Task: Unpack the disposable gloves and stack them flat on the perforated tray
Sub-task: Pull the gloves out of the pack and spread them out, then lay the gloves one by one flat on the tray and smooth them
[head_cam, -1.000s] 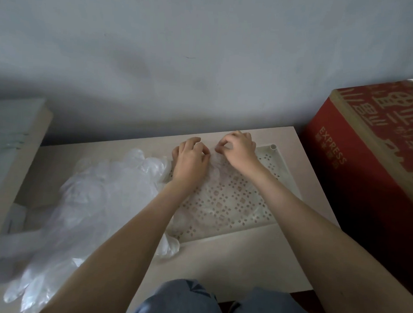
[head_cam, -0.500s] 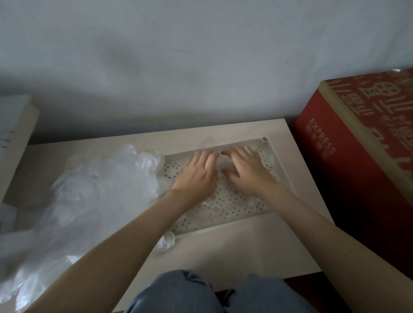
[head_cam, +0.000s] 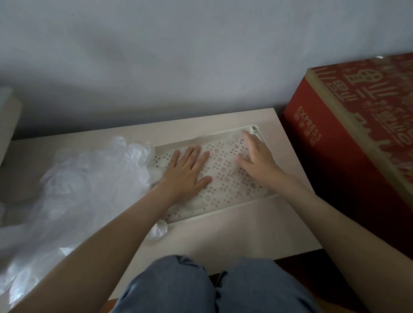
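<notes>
A white perforated tray (head_cam: 224, 212) lies on the small pale table (head_cam: 245, 235). Thin clear gloves (head_cam: 226, 173) are spread flat inside it, barely visible over the holes. My left hand (head_cam: 188, 172) presses flat on the tray's left half, fingers straight and spread. My right hand (head_cam: 259, 160) presses flat on the right half, fingers reaching toward the tray's far right corner. A loose heap of clear disposable gloves (head_cam: 82, 187) lies left of the tray, and one glove fingertip (head_cam: 159, 230) sticks out by the tray's near left corner.
A large red cardboard box (head_cam: 355, 142) stands right of the table, close to its edge. A grey wall runs behind. A pale shelf edge (head_cam: 5, 130) is at the far left. My knees in blue jeans (head_cam: 219, 290) are at the table's near edge.
Both hands went from pinching the glove at the tray's far edge to lying flat on it. They have since slid apart, the right hand toward the far right corner.
</notes>
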